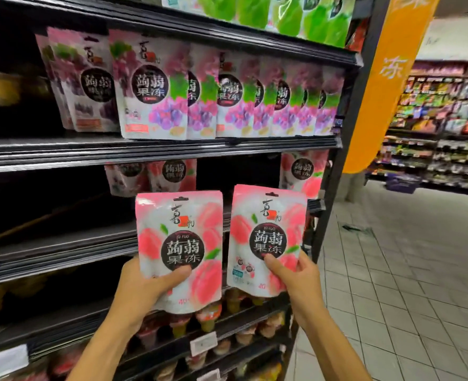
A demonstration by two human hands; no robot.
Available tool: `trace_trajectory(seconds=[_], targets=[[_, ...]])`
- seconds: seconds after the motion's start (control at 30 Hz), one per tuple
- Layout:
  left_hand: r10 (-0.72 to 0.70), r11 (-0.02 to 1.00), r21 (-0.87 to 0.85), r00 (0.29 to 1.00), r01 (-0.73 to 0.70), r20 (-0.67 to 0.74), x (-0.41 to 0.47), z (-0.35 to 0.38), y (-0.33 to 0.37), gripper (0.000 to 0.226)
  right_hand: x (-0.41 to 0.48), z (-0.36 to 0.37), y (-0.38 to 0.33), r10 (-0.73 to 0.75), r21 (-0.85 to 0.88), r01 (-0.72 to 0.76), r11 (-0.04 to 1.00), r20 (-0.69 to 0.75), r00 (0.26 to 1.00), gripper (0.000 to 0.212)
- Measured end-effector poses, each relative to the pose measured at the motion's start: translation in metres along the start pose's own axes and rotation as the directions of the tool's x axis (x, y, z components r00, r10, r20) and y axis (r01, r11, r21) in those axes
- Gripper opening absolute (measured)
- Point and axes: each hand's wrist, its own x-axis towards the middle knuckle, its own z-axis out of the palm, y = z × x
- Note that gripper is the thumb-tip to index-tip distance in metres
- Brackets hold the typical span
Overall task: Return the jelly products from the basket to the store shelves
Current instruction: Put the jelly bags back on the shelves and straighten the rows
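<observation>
I hold two pink peach jelly pouches upright in front of the dark shelf unit. My left hand [145, 287] grips the left peach pouch [180, 232] at its lower edge, thumb across the front. My right hand [298, 281] grips the right peach pouch [266, 224] at its lower right corner. Behind them, on the middle shelf [70, 243], stand a few more peach pouches [301, 171]. The shelf above carries a row of purple grape jelly pouches [156, 92]. No basket is in view.
Green pouches [279, 12] fill the top shelf. Jelly cups [208, 317] line the lower shelves with white price tags. An orange banner [386, 78] hangs on the unit's right end. A tiled aisle [406, 270] and more stocked shelves [447, 119] lie to the right.
</observation>
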Motion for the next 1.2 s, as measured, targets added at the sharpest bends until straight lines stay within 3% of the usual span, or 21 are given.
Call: trace_trajectory(seconds=[0.17,0.5,1.0,1.1,1.2], targets=[[-0.012,1.000,0.019,0.994,0.015,-0.112,0.040,0.065,-0.014,0.057,0.064,-0.048,-0.003,-0.016,0.018,0.016,1.000,0.007,1.000,0.052],[0.030,0.999,-0.009,0.968,-0.033,-0.248,0.112,0.171,-0.020,0.052,0.195,-0.102,0.005,-0.042,0.040,0.037,0.999,0.139,0.989,0.042],[0.041,0.999,0.007,0.960,-0.041,-0.278,0.134,0.191,-0.016,0.051,0.277,-0.085,-0.004,-0.198,-0.011,0.203,0.979,0.175,0.964,0.030],[0.058,0.998,0.004,0.963,-0.059,-0.263,0.131,0.193,-0.012,0.050,0.285,-0.080,-0.004,-0.267,-0.080,0.277,0.957,0.119,0.956,0.043],[0.055,0.998,0.016,0.965,-0.053,-0.255,0.130,0.194,-0.010,0.048,0.287,-0.081,-0.001,-0.275,-0.135,0.298,0.945,0.168,0.947,0.044]])
